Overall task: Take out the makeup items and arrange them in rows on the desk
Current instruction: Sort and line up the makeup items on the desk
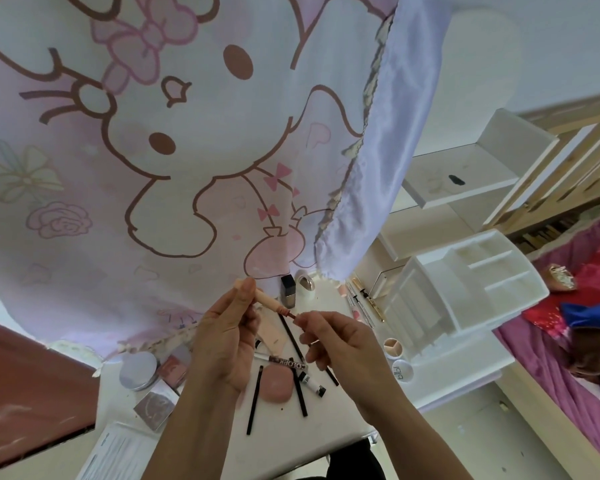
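Lip gloss tube slants down-right; left hand grips it, right hand pinches its tip

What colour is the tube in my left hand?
The tube is pale peach; head view.

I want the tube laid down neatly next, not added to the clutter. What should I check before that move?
1. Grip on the tube: the left hand grips the peach tube and the right hand pinches its reddish end. Ok.
2. Tube closed: the fingers hide the joint. Cannot tell.
3. Rows so far: the black pencils lie at mixed angles around the pink compact. Not ok.
4. Landing spot: the desk has a bare patch near its front edge. Ok.
5. Organizer emptied: the top compartments of the white organizer show nothing in them. The drawers cannot be judged. Cannot tell.
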